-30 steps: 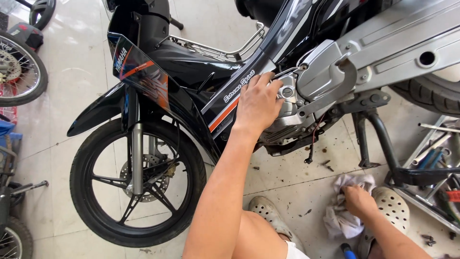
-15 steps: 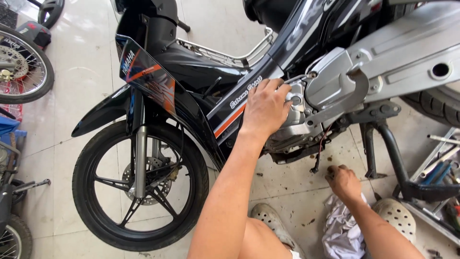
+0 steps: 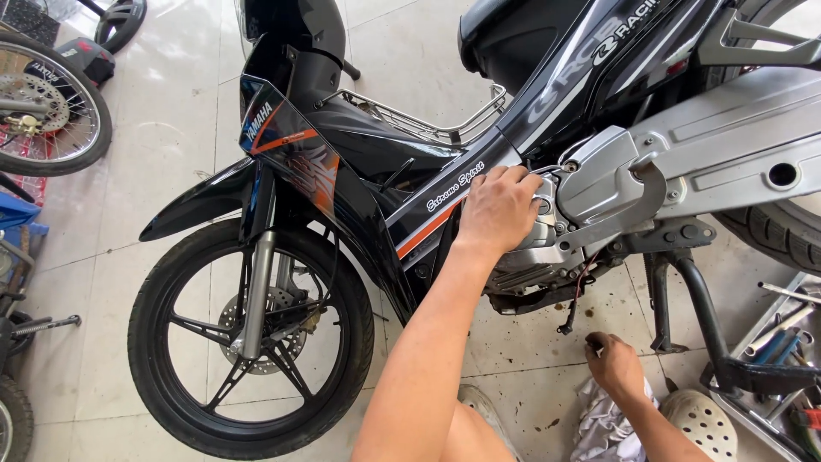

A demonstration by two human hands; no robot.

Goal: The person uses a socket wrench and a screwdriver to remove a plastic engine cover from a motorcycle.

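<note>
— Currently, where are the hands?
— Left hand (image 3: pixel 500 210) lies spread on the silver engine cover (image 3: pixel 547 239) of the black motorbike (image 3: pixel 368 154). Right hand (image 3: pixel 614 364) is curled low over a white rag (image 3: pixel 603 423); whether it grips anything, I cannot tell.
— Risks?
— Dark spots mark the pale tiled floor (image 3: pixel 154 154); a foot could slip. A loose red wire (image 3: pixel 583 269) could snag. Workshop: a tool tray (image 3: pixel 774 342) at right, other wheels (image 3: pixel 47 103) at left.

Silver engine (image 3: pixel 547 248) sits low in the upright black motorcycle (image 3: pixel 359 162), its cover grimy.
</note>
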